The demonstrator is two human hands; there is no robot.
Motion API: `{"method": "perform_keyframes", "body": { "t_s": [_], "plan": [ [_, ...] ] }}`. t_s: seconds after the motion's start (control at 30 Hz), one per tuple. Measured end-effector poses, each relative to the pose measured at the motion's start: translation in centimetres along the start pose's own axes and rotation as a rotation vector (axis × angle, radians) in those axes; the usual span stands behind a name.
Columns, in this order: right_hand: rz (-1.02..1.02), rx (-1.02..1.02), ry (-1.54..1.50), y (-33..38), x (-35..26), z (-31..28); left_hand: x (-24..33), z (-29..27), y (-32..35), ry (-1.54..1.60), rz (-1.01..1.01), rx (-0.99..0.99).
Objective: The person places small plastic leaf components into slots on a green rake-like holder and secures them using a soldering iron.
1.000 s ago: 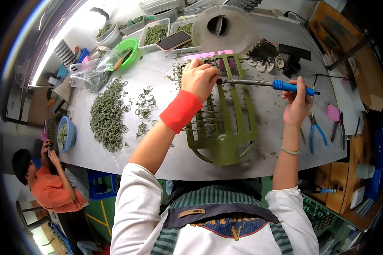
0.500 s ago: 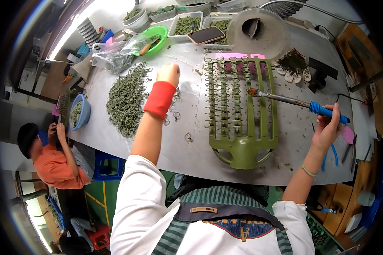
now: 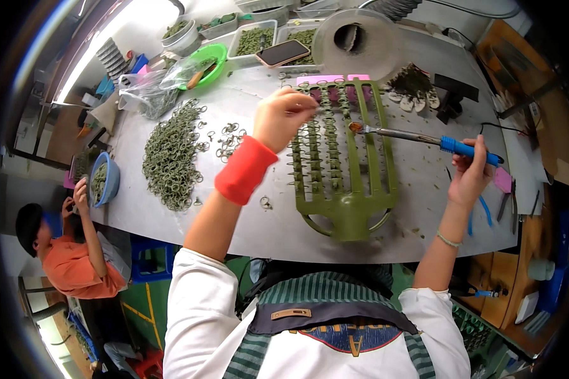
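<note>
My right hand (image 3: 471, 174) grips the blue handle of a soldering iron (image 3: 411, 135). Its long metal shaft points left, and the brown-stained tip is over the green frame (image 3: 348, 215). Several rows of small green rings (image 3: 314, 148) stand along the frame's left bars; the bars on the right are bare. My left hand (image 3: 286, 117), with a red wristband, is at the frame's upper left with its fingers pinched together. Whatever it may hold is too small to make out. Left of it lie a few loose rings (image 3: 229, 142) and a large heap of green rings (image 3: 171, 158).
A phone (image 3: 283, 53) rests on tubs of green pieces at the back, beside a large translucent round cover (image 3: 360, 54). A green basin (image 3: 216, 63) and plastic bag (image 3: 146, 95) are back left. A glove (image 3: 414, 88) lies back right. A co-worker in orange (image 3: 76, 265) sits left.
My left hand has moved right from the loose rings to the frame's upper left. The soldering iron stays over the frame in my right hand. The whole view has shifted slightly.
</note>
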State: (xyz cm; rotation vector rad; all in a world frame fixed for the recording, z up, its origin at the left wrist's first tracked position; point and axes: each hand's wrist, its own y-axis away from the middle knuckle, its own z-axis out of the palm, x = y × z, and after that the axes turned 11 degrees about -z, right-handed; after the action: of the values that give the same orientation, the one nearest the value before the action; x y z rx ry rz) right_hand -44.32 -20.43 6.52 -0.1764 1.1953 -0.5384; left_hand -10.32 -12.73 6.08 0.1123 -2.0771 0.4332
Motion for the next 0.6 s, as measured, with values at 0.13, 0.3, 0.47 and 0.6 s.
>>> {"method": "perform_keyframes", "body": {
  "t_s": [0.13,0.3,0.47,0.6],
  "plan": [
    [0.025,0.008,-0.041,0.1,1.1,-0.1,1.4,4.9,-0.5,-0.364,0.223,0.071],
    [0.052,0.006,-0.089,0.6,1.8,0.9,0.5,6.6,-1.3,-0.574,0.363,0.174],
    [0.023,0.009,-0.047,0.6,1.1,0.5,0.1,6.3,-1.1,-0.599,0.364,0.169],
    [0.005,0.035,-0.002,0.1,0.2,-0.5,0.8,5.3,-1.5,-0.348,0.247,0.100]
  ]
}}
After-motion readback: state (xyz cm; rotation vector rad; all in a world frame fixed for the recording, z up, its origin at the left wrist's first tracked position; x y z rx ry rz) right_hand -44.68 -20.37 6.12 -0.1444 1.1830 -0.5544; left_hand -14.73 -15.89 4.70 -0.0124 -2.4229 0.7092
